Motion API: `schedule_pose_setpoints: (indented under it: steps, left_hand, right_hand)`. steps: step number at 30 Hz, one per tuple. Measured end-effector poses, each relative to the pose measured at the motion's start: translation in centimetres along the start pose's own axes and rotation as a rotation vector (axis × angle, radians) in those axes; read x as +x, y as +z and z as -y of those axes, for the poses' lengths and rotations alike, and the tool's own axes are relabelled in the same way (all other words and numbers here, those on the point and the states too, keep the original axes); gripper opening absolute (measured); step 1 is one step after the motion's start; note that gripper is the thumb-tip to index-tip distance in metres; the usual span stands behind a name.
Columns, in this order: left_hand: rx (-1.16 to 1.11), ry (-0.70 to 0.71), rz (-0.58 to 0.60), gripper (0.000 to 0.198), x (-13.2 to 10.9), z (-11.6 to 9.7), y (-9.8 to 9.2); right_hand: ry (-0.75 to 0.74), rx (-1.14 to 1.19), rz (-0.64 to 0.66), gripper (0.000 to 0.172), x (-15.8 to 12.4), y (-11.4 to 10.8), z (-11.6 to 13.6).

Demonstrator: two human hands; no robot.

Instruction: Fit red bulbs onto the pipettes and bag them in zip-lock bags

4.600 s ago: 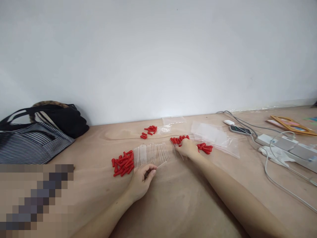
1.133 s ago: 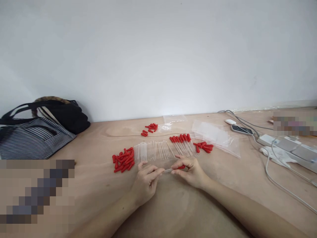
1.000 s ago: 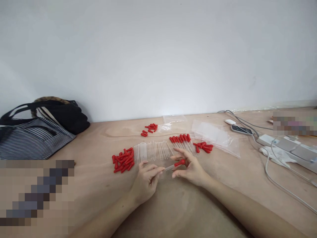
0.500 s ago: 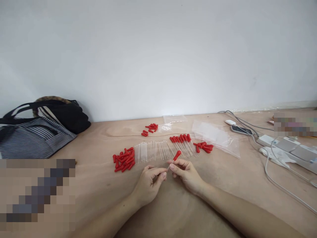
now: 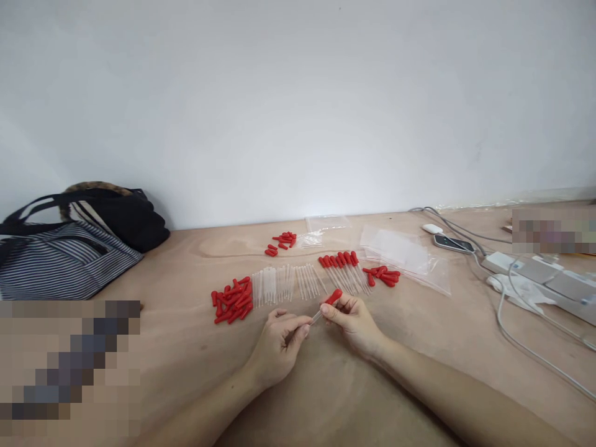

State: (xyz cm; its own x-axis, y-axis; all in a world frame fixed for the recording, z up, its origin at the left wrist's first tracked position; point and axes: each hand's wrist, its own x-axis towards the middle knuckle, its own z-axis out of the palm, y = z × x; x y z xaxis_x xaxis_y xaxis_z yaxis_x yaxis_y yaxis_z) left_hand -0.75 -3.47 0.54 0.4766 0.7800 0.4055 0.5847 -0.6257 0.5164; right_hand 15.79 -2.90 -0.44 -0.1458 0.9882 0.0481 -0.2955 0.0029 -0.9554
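Note:
Between my hands is a glass dropper (image 5: 317, 316) with a red rubber bulb (image 5: 334, 297) on its upper right end. My left hand (image 5: 282, 341) pinches the lower end of the clear tube between thumb and fingers. My right hand (image 5: 356, 323) grips the dropper near the base of the bulb. Just beyond my hands lies a row of bare clear tubes (image 5: 274, 285). To its right are several droppers with red bulbs fitted (image 5: 344, 270). A pile of loose red bulbs (image 5: 233, 301) is left of the tubes, and a smaller group (image 5: 382, 275) is at the right.
Farther back are more red bulbs (image 5: 282, 241), thin tubes (image 5: 310, 239) and clear plastic bags (image 5: 395, 251). A phone-like device (image 5: 454, 243), cables and a power strip (image 5: 540, 279) occupy the right side. A striped bag (image 5: 69, 261) stands at the left by the wall.
My right hand has shifted its hold up the dropper, nearer the bulb. The bulb now tilts lower, and more of the clear tube shows between my hands. My left hand has barely moved.

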Motion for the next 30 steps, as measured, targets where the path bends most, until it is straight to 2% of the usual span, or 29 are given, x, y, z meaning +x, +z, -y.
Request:
schedule_pose_setpoints:
  steps: [4, 7, 9, 12, 15, 18, 22, 25, 30]
  left_hand:
    - [-0.04, -0.039, 0.017, 0.023, 0.3, -0.4, -0.1]
    - [-0.02, -0.063, 0.077, 0.02, 0.5, -0.6, -0.3]
    - [0.011, -0.065, 0.076, 0.019, 0.4, -0.5, -0.4]
    - [0.074, -0.079, 0.03, 0.018, 0.3, 0.1, -0.4]
    - [0.098, -0.11, 0.001, 0.012, 0.2, 0.6, -0.2]
    - [0.094, -0.125, -0.009, 0.013, 0.1, 0.9, -0.2]
    - [0.111, -0.146, -0.009, 0.014, -0.1, 1.0, -0.3]
    - [0.132, -0.165, 0.004, 0.015, -0.2, 1.0, -0.3]
    - [0.22, -0.18, 0.004, 0.014, 0.8, 1.2, -0.6]
  right_hand:
    - [0.02, 0.018, 0.033, 0.023, -0.4, 0.5, -0.6]
    - [0.038, -0.08, -0.014, 0.027, 0.7, -0.5, 0.0]
    - [0.075, -0.299, -0.011, 0.032, 2.4, -1.8, 1.1]
    - [0.066, -0.857, -0.081, 0.036, 5.6, -4.1, 2.8]
    - [0.07, -1.027, -0.172, 0.034, 8.4, -5.0, 3.6]
    - [0.104, -1.161, -0.253, 0.033, 10.0, -4.2, 3.3]
    - [0.155, -1.318, -0.324, 0.035, 10.6, -2.3, 2.5]
    - [0.179, -1.398, -0.345, 0.036, 10.6, -1.6, 2.2]
    - [0.17, -1.475, -0.341, 0.041, 10.2, -1.7, 2.2]
